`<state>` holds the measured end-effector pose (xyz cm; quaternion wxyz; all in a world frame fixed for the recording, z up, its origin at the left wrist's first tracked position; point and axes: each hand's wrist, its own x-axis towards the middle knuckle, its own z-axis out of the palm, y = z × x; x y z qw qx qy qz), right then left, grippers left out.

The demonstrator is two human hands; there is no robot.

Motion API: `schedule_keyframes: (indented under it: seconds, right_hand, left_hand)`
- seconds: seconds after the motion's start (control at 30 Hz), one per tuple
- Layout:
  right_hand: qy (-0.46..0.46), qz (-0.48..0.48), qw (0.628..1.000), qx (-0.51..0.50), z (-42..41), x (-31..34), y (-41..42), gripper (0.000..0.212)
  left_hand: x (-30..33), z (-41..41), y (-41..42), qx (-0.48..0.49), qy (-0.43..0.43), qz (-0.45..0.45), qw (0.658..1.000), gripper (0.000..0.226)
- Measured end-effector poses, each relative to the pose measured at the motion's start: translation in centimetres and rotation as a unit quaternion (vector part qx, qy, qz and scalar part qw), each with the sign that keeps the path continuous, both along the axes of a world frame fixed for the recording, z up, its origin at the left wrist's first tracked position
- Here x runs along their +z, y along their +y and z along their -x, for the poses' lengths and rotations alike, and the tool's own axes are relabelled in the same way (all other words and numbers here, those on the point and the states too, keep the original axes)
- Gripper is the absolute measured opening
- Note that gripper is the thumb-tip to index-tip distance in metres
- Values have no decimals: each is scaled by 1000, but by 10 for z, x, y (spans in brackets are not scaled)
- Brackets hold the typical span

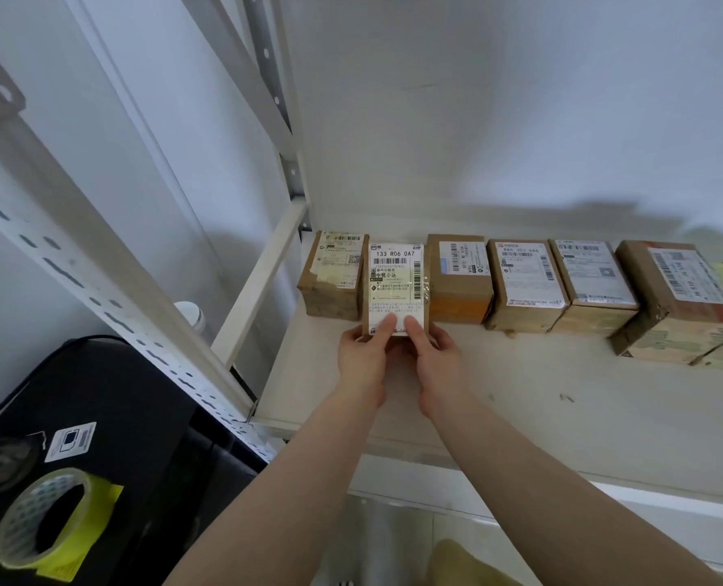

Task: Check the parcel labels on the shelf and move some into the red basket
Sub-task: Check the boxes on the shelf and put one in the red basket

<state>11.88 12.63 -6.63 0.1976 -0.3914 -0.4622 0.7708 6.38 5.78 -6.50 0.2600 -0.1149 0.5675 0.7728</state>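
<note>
While five brown cardboard parcels (528, 285) sit in a row along the back of the white metal shelf (520, 391), a sixth small brown parcel with a white printed label (397, 285) is tilted up at about 11 o'clock. The left hand (364, 353) and right hand (435, 361) both grip its near edge, thumbs pressed on the label. A yellow tape roll (47, 518) lies at 8 o'clock.

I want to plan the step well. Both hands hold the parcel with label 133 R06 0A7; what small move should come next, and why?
Probably lift the held parcel a little toward the camera. The left hand and right hand grip its near end, thumbs covering the label's lower edge, and it sits tight between neighbouring parcels.
</note>
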Motion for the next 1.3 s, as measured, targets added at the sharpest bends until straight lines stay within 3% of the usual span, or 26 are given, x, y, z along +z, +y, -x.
schedule_keyframes:
  seconds: [0.13, 0.3, 1.03, 1.3]
  right_hand:
    - [3, -17, 1000, -9, 1, -7, -1, 42]
    - [-11, -44, 999, -12, 2, -15, -4, 62]
    - [-4, -66, 997, -27, -1, -14, -7, 51]
    - [-8, -66, 997, -25, 0, -18, -6, 56]
  left_hand:
    - [3, -2, -7, -10, 1, -47, 999, 45]
    - [4, -3, -14, -6, 9, -52, 999, 47]
    - [-5, 0, -15, -3, 34, -22, 999, 38]
    - [-7, 1, -15, -1, 34, -24, 999, 46]
